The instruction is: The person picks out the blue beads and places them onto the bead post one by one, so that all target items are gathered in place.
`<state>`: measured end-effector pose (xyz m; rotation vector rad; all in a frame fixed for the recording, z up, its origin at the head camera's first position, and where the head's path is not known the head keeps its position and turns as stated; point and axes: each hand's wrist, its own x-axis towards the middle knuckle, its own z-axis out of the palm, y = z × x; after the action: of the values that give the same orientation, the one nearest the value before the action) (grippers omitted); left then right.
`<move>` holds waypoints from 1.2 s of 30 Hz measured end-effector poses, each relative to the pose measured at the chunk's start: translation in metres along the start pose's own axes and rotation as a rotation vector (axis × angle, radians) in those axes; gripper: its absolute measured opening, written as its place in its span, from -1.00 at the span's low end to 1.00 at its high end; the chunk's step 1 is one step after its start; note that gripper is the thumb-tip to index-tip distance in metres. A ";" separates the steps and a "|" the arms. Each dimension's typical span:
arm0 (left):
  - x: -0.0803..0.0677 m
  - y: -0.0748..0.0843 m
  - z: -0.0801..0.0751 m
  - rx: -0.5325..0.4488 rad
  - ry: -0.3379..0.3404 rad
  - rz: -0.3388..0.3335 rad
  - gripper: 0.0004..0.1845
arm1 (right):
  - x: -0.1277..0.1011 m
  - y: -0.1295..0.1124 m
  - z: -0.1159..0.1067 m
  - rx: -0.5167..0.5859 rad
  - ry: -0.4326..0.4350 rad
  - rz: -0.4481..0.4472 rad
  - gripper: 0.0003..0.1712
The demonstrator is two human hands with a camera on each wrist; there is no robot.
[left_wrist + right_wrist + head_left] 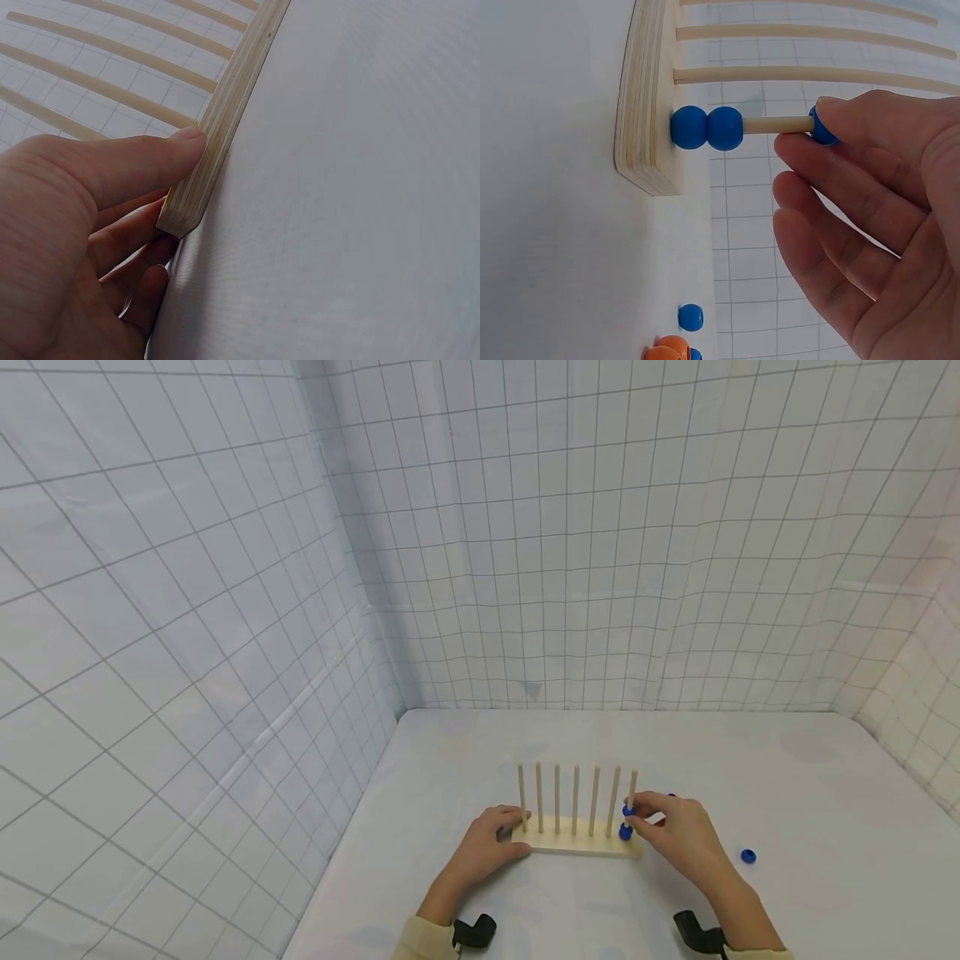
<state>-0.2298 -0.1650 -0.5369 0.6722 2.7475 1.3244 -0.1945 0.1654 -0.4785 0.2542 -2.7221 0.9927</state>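
A pale wooden base [577, 845] carries a row of several upright pegs. My left hand [483, 843] grips its left end, with the thumb [187, 154] along the front edge and the other fingers behind. At the opposite end, my right hand [686, 833] pinches a blue bead [824, 129] between thumb and forefinger. That bead sits around the rightmost peg [776, 125], partly hidden by the fingers. Lower on the same peg, two blue beads [724, 128] are stacked against each other at the base. The other pegs in the head view bear no beads.
One loose blue bead [748, 856] lies on the white table [825, 777] right of my right hand. Another blue bead [672, 795] shows just behind that hand. Orange beads [667, 351] appear at the right wrist view's bottom edge. White gridded sheets [600, 568] enclose the table.
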 end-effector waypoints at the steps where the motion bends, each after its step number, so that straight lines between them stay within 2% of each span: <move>1: 0.000 0.000 0.000 0.002 -0.002 -0.001 -0.44 | 0.000 0.000 0.001 -0.001 0.000 0.000 -0.72; 26: 0.000 0.001 0.001 0.016 -0.009 -0.003 -0.45 | -0.001 0.010 0.008 0.008 -0.064 0.019 -0.76; 36: -0.001 0.003 0.000 0.010 -0.009 -0.011 -0.45 | 0.000 0.011 0.011 -0.028 -0.081 0.035 -0.73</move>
<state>-0.2277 -0.1639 -0.5351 0.6611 2.7486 1.3032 -0.1994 0.1665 -0.4935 0.2485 -2.8207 0.9735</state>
